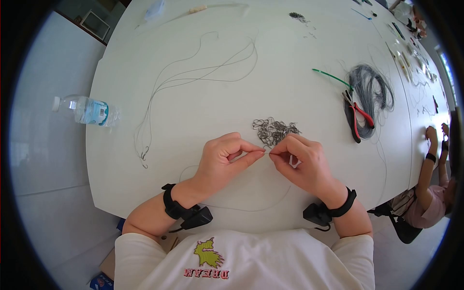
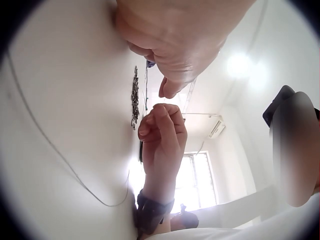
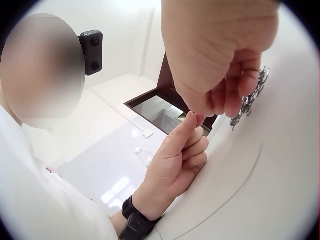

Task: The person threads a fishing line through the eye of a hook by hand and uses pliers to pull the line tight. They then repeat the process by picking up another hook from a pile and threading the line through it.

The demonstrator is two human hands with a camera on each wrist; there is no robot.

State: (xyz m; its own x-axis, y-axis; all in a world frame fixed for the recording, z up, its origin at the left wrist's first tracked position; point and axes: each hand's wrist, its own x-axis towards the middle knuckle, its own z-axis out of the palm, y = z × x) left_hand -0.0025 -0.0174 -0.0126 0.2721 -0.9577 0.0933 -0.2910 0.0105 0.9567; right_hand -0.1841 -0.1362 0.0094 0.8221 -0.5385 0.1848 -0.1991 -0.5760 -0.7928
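Observation:
Over the near part of the table, both hands meet fingertip to fingertip. My left hand (image 1: pixel 223 157) pinches a small fish hook (image 1: pixel 267 147) between thumb and forefinger, its curved end just showing at the tips. Opposite it, my right hand (image 1: pixel 305 162) pinches thin fishing line with thumb and forefinger; the fingers mostly hide it. A grey length of line (image 1: pixel 246 210) loops across the table below the hands. Right behind the fingertips lies a pile of dark metal fish hooks (image 1: pixel 273 129), also seen edge-on in the left wrist view.
Long lines (image 1: pixel 203 79) with hooks at one end (image 1: pixel 144 153) lie at the left. A water bottle (image 1: pixel 96 111) stands near the left edge. Red-handled pliers (image 1: pixel 357 116) rest on a grey line bundle (image 1: pixel 369 87) at the right. Another person (image 1: pixel 430 203) sits far right.

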